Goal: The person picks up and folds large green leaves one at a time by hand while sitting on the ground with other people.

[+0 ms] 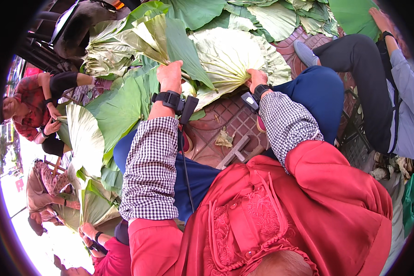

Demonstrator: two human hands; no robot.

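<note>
From where I stand, the person in the red top sits over a patterned brick-red floor, both hands out in front. The left hand has its fingers curled tight around the narrow base of a folded leaf, pale on one side and green on the other, which fans upward. The right hand pinches the near edge of a broad pale leaf, which lies spread between the two hands and beyond them.

Just past the left hand sits a bundle of folded pale leaves, and large green leaves lie beside the left forearm. Near the feet rest a dry scrap and a T-shaped bar. At the left, a co-worker in a plaid shirt handles another leaf; at the far right, someone's hand touches a green leaf.
</note>
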